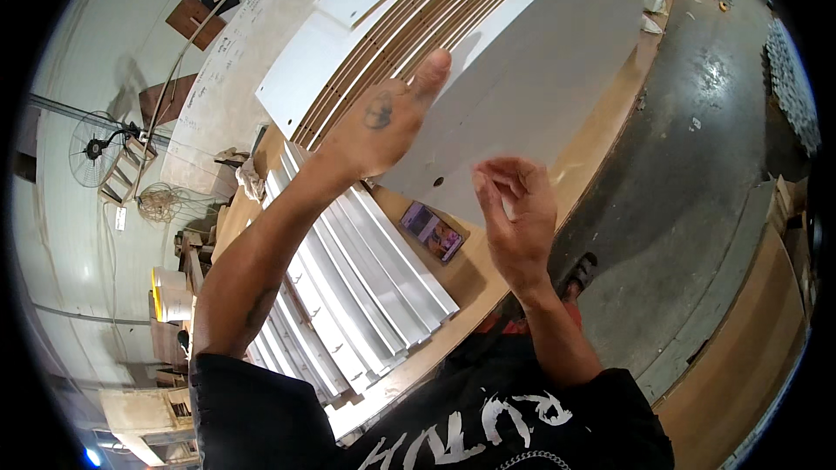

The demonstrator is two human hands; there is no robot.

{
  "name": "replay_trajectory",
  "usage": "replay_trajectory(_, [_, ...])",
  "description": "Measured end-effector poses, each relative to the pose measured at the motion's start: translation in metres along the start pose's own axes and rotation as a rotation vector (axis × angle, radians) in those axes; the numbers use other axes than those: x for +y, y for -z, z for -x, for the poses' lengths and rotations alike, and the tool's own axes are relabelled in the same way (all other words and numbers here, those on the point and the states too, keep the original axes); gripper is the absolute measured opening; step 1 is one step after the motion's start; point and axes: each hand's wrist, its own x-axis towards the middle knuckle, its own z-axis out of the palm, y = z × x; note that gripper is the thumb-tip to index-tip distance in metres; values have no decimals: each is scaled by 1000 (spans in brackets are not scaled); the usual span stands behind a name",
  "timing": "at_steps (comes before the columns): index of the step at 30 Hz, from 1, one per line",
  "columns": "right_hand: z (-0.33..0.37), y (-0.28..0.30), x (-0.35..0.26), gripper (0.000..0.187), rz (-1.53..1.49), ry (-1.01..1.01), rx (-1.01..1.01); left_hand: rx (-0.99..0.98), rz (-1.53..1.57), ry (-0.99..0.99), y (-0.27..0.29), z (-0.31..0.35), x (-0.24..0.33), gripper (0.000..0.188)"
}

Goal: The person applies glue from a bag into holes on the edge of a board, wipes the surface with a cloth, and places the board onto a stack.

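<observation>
My left hand [383, 126] is over the near upper edge of a large white panel [531, 78], its thumb stretched out along that edge. Its other fingers are hidden behind the back of the hand, so a grip cannot be made out. In front of the panel's lower face is my right hand [520, 218], fingers curled and the tips drawn toward the thumb. Anything between those fingertips is too small or hidden to see. A small dark hole shows near the panel's lower corner. Beyond it, several white boards with brown edges [396, 48] stand in a close row.
A lit phone [432, 231] lies on the brown worktable [501, 265]. Long white strips [374, 265] lie side by side left of it. Along the left wall are a fan [94, 150], a coil of wire [163, 202] and a white bucket [172, 294]. Grey floor [688, 113] extends to the right.
</observation>
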Motion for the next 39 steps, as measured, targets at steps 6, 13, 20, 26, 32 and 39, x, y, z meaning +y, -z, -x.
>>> replay_trajectory(6, [-16, -22, -6, 54, 229, 238, -74, 125, -7, 64, -8, -6, -9, 97])
replay_trajectory(13, [-18, -32, 2, 62, 475, 314, -57, 145, -66, 85, -11, -6, -12, 93])
replay_trajectory(20, [-16, -39, 8, 66, 544, 392, 14, 154, -117, 109, -11, -5, -7, 93])
replay_trajectory(26, [-6, -38, 7, 62, 474, 355, -18, 124, -106, 122, -8, -5, -7, 93])
replay_trajectory(32, [1, -16, 12, 62, 68, 270, -51, 179, -101, 69, -15, -5, -8, 92])
replay_trajectory(39, [1, -43, 13, 80, 231, 416, -60, 122, -99, 125, -10, 0, -3, 91])
